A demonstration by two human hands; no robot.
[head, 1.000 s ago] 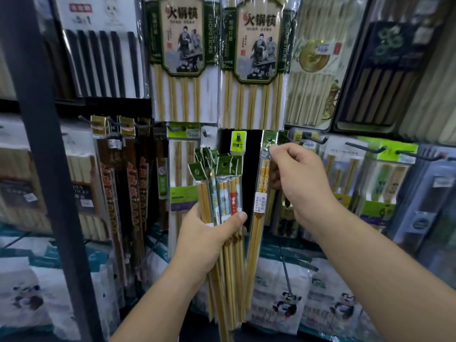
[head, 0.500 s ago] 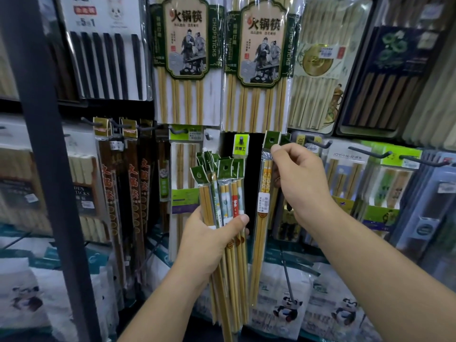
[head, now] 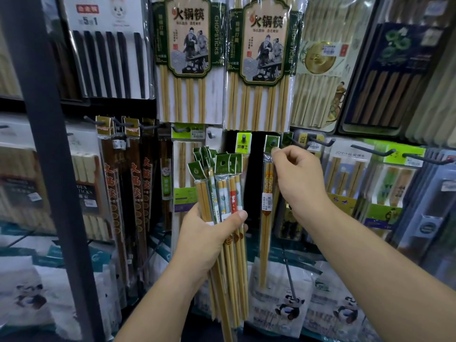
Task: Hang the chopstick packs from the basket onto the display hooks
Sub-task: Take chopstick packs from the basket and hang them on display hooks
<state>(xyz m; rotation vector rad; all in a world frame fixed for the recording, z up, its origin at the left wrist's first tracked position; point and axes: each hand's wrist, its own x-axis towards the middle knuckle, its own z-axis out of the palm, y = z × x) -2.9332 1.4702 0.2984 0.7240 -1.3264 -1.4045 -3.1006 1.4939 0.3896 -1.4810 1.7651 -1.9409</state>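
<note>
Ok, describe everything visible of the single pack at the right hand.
The single pack is a narrow clear sleeve with a green holed header, holding bamboo-looking chopsticks with orange print and a white barcode sticker. It hangs upright; the right hand pinches it below the header. Whether it is hooked is unclear.

1. A dark upright post (head: 55,169) runs top to bottom at the near left, leaning slightly.
2. Behind it stands a shop display wall with a black back panel (head: 255,183).
3. Along the top hang large green-headed packs (head: 187,45), with a pack of black sticks (head: 108,58) to the left and a dark blue pack (head: 394,70) far right.
4. Lower left hang brown packs with red characters (head: 134,193). To the right, dark display hooks (head: 370,150) jut out over green-labelled packs (head: 345,181).
5. Along the bottom sit white bags with a panda print (head: 288,309).
6. The light is dim, with soft glare on the plastic wrappers.
</note>
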